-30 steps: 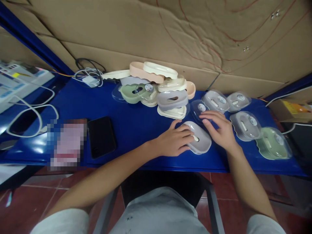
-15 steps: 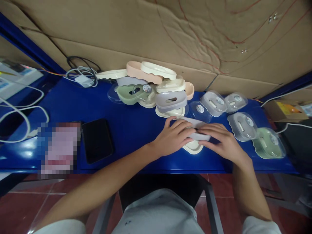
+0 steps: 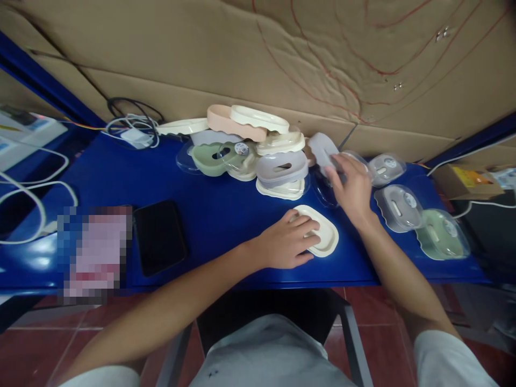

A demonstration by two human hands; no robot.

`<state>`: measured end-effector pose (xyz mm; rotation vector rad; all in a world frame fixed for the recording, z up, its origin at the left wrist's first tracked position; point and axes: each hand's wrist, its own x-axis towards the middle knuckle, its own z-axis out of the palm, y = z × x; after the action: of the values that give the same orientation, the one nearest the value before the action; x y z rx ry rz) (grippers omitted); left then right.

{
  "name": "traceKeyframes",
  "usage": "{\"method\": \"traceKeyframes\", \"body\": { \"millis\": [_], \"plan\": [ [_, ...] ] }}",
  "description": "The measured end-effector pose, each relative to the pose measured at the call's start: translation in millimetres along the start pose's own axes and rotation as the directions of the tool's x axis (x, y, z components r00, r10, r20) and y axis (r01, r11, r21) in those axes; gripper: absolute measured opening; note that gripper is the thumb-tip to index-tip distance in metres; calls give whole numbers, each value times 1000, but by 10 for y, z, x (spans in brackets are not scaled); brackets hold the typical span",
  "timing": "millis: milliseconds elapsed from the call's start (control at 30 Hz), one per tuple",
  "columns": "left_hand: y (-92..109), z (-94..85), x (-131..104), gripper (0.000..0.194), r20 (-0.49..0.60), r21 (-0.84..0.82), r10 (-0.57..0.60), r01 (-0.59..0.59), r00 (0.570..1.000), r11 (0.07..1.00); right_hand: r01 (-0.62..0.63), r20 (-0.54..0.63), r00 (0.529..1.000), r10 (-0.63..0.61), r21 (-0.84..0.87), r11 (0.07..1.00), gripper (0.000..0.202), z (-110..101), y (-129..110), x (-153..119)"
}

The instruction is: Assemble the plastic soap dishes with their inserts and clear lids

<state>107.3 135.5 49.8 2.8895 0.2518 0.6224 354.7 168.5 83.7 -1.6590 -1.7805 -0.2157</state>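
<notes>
2 hands: left hand flat on cream tray, loose grip; right hand grips 1 grey piece.

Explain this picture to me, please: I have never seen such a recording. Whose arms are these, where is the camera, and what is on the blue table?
The camera sits on a person's head, looking down at their own two bare arms. The left hand presses on a cream tray lying on the blue table. The right hand holds a grey lid lifted above the table. Behind lies a pile of pastel trays; to the right, covered trays in clear shells. A black phone and white cables lie to the left.
</notes>
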Motion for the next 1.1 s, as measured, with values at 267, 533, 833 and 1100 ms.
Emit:
{"method": "traceKeyframes", "body": {
  "millis": [267,533,833,1100],
  "plan": [
    [-17,-4,21,11,-142,79,-14,25,990,997,78,103,988,-116,317,945,37,-304,-24,-167],
    [-9,-173,45,16,-419,25,-139,165,897,986,254,286,854,-435,501,828,36,-691,-328,-212],
    [-58,-252,-5,24,-585,13,-219,279,781,960,318,173,922,-348,180,931,45,-579,-296,-371],
    [-166,-236,-3,31,-628,-58,-331,381,704,923,107,-165,984,-74,205,973,46,-359,-111,162]
  ]
}}
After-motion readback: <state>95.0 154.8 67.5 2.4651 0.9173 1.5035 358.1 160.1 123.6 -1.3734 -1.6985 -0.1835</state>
